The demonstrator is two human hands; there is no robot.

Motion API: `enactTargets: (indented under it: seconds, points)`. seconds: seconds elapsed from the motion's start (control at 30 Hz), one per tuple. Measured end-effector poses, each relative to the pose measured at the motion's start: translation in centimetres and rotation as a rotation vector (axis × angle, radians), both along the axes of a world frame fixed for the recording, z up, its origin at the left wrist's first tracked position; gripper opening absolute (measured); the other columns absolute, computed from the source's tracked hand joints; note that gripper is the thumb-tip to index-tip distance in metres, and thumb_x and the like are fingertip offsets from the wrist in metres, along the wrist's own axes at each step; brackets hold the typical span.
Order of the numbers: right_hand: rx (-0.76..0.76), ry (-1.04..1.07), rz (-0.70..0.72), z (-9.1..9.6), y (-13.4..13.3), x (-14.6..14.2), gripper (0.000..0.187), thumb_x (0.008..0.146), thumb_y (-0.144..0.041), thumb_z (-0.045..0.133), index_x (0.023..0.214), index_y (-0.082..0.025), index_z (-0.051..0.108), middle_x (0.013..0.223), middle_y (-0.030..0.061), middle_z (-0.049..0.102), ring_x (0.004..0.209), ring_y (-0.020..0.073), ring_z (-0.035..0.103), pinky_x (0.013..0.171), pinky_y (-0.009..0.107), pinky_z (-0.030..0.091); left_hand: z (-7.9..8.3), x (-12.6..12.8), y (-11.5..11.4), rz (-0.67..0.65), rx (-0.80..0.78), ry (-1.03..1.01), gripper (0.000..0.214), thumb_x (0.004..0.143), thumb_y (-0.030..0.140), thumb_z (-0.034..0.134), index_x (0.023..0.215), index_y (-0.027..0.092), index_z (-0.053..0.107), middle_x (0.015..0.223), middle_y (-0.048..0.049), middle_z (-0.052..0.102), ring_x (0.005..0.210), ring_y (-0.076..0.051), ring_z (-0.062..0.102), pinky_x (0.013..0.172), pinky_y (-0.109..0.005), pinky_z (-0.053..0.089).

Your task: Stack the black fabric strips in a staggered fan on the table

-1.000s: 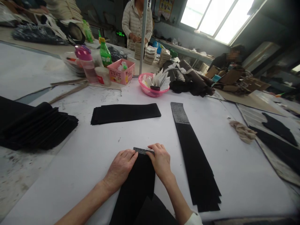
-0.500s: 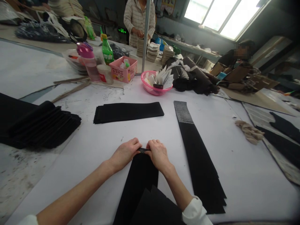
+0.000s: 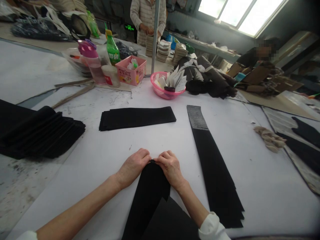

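My left hand (image 3: pixel 136 166) and my right hand (image 3: pixel 170 169) both pinch the far end of a black fabric strip (image 3: pixel 150 190), their fingertips close together. The strip's end is bent between them, and the strip runs back toward me. Across its near part lies another dark piece (image 3: pixel 172 218), partly cut off by the frame's bottom. Right of my hands rests a stack of long black strips (image 3: pixel 217 166) with a grey, streaked band at its far end. Beyond my hands is a shorter pile of black strips (image 3: pixel 137 117), lying crosswise.
A thick pile of black pieces (image 3: pixel 42 133) lies at left. Farther back stand a pink box (image 3: pixel 131 71), a green bottle (image 3: pixel 113 48) and a pink basin (image 3: pixel 167 90) with papers. A crumpled cloth (image 3: pixel 270 138) is at right. One person (image 3: pixel 147 20) handles stacked pieces across the table.
My hands have moved closer together. The grey end that showed between my fingers is now mostly out of sight, and the strip's far end looks more bent.
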State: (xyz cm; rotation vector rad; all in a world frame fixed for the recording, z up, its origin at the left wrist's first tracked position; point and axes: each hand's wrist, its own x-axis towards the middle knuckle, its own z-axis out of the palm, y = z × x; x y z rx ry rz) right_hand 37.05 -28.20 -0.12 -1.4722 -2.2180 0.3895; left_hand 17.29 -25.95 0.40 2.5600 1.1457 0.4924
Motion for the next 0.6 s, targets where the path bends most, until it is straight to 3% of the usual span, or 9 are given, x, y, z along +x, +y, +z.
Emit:
enactTargets:
  seconds: [0.2,0.43,0.6]
  points:
    - [0.091,-0.073,0.060,-0.4,-0.6,0.0,0.018,0.095,-0.025,0.051,0.103,-0.027,0.066,0.093,0.0036,0.062,0.091,0.0181,0.049,0.080,0.032,0.040,-0.6,-0.1,-0.6,-0.064,0.086,0.046,0.017,0.092,0.009,0.043,0.092,0.015,0.060,0.093,-0.0063,0.055,0.092,-0.020,0.050,0.083,-0.037,0.048]
    - [0.098,-0.141,0.131,-0.2,-0.7,0.0,0.022,0.097,-0.023,0.045,0.112,-0.023,0.062,0.097,0.0062,0.061,0.096,0.0193,0.051,0.084,0.034,0.042,-0.8,0.0,-1.0,-0.108,0.283,0.217,0.019,0.092,0.008,0.043,0.101,0.013,0.059,0.091,-0.0078,0.056,0.092,-0.022,0.052,0.078,-0.037,0.049]
    - [0.085,-0.150,0.168,0.2,-0.8,0.2,0.026,0.099,-0.022,0.042,0.117,-0.023,0.060,0.102,0.0062,0.061,0.100,0.0195,0.051,0.088,0.035,0.041,-1.0,0.1,-1.3,-0.118,0.321,0.264,0.022,0.091,0.007,0.044,0.108,0.011,0.058,0.100,-0.0099,0.058,0.103,-0.025,0.052,0.083,-0.038,0.047]
